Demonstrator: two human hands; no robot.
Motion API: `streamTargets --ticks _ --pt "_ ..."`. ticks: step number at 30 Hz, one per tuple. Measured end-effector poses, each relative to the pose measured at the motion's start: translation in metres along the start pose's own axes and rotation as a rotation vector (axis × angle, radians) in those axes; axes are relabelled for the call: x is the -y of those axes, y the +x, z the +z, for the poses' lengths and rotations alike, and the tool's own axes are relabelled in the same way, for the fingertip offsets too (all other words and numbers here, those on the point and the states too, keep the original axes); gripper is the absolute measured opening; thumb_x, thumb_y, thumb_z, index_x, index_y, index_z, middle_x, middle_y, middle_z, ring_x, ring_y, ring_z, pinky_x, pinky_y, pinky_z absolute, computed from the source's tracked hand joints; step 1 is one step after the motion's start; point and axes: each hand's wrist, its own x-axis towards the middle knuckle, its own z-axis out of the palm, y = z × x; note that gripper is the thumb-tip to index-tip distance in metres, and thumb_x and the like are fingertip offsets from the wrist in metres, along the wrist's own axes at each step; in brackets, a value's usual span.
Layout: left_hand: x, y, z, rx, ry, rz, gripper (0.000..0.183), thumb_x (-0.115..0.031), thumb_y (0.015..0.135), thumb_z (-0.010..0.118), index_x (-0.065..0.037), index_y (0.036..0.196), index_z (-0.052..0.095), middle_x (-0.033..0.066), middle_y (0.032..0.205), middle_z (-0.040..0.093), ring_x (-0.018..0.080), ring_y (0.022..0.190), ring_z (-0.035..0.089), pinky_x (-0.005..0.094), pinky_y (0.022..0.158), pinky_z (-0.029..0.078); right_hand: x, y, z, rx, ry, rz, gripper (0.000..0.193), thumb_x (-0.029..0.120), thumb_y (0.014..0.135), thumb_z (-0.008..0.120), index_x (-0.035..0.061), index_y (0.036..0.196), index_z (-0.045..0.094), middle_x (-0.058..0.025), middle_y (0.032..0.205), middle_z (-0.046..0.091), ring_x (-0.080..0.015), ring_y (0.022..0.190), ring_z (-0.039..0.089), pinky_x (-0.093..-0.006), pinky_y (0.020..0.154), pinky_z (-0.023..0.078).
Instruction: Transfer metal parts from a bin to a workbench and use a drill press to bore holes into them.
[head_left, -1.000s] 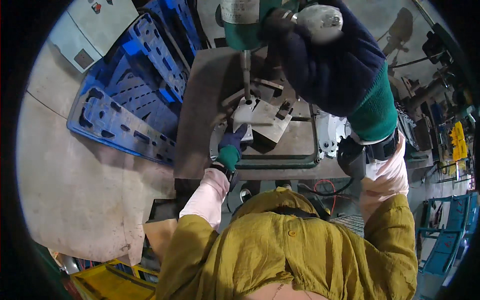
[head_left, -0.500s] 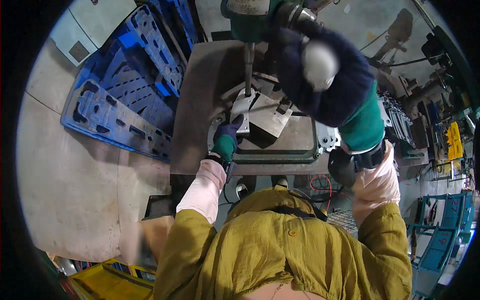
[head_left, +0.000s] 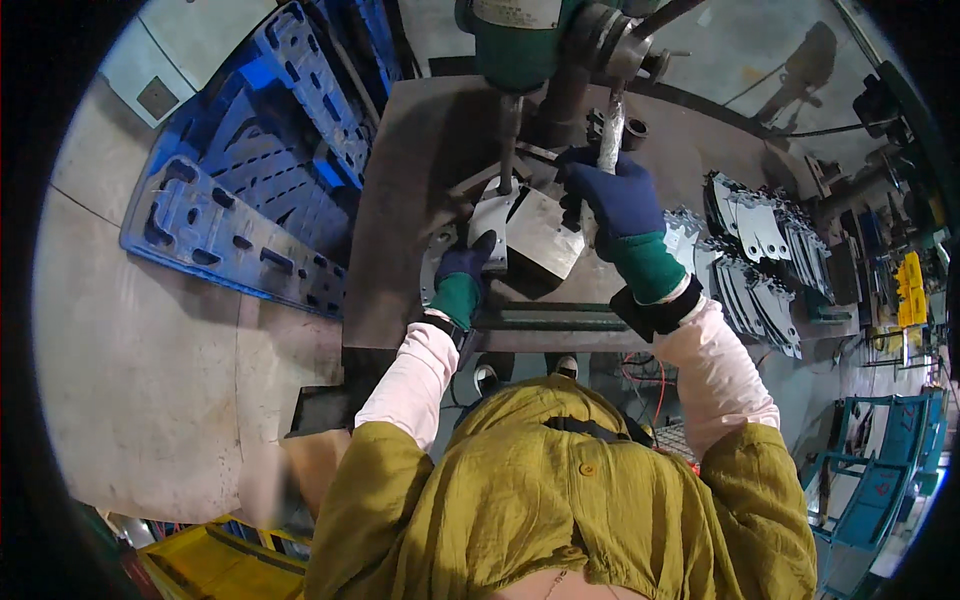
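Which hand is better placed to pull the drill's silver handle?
Probably the right hand: it is wrapped around the silver handle. The left hand is on the metal part beneath the drill spindle, away from the handle.

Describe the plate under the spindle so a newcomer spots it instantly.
Start at the green machine head, top centre, and follow its spindle down. The pale metal plate lies under the tip, the gloved left hand on its near end. It's narrower than the metal block just right of it.

gloved hands (head_left: 618,200) hold a metal plate (head_left: 490,222) and lever (head_left: 611,135).
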Motion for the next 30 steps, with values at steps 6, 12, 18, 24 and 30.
streamTargets --ticks 6,12,18,24,30 --pt "0.004 -0.005 -0.002 -0.066 0.193 0.188 0.073 -0.063 0.080 0.066 -0.002 0.119 0.065 0.0172 0.112 0.069 0.0326 0.101 0.064 0.0410 0.090 0.048 -0.035 0.033 -0.014 -0.141 -0.271 -0.182 0.023 0.020 0.083 0.069 0.0060 0.100 0.070 -0.0074 0.074 0.069 -0.0134 0.062 0.063 -0.0305 0.058 0.051" --pt "-0.011 -0.019 -0.003 -0.078 0.094 -0.007 0.077 -0.065 0.078 0.067 0.000 0.120 0.065 0.0198 0.121 0.065 0.0353 0.113 0.060 0.0403 0.097 0.044 -0.051 0.050 -0.016 -0.339 -0.476 -0.404 0.024 0.025 0.083 0.069 0.0093 0.101 0.070 -0.0150 0.076 0.069 -0.0248 0.071 0.070 -0.0379 0.066 0.054" --pt "0.003 -0.007 0.003 -0.177 0.119 0.069 0.073 -0.064 0.076 0.068 -0.001 0.113 0.068 0.0210 0.113 0.067 0.0387 0.102 0.064 0.0427 0.089 0.046 -0.051 0.058 -0.024 -0.402 -0.653 -0.566 0.026 0.025 0.083 0.070 0.0085 0.103 0.069 -0.0165 0.082 0.069 -0.0338 0.078 0.069 -0.0398 0.070 0.053" --pt "-0.003 -0.012 0.005 -0.066 -0.143 0.160 0.068 -0.057 0.081 0.068 -0.001 0.119 0.065 0.0179 0.116 0.068 0.0334 0.102 0.064 0.0392 0.090 0.046 -0.052 0.068 -0.031 -0.362 -0.610 -0.675 0.027 0.022 0.082 0.070 0.0065 0.104 0.068 -0.0181 0.092 0.069 -0.0363 0.085 0.068 -0.0400 0.072 0.053" --pt "0.019 0.009 0.006 -0.079 -0.080 0.056 0.061 -0.047 0.083 0.072 -0.003 0.124 0.063 0.0096 0.110 0.070 0.0261 0.094 0.065 0.0367 0.084 0.048 -0.050 0.069 -0.027 -0.445 -0.696 -0.710 0.021 0.018 0.083 0.069 0.0070 0.100 0.069 -0.0160 0.088 0.069 -0.0350 0.081 0.068 -0.0412 0.072 0.052"
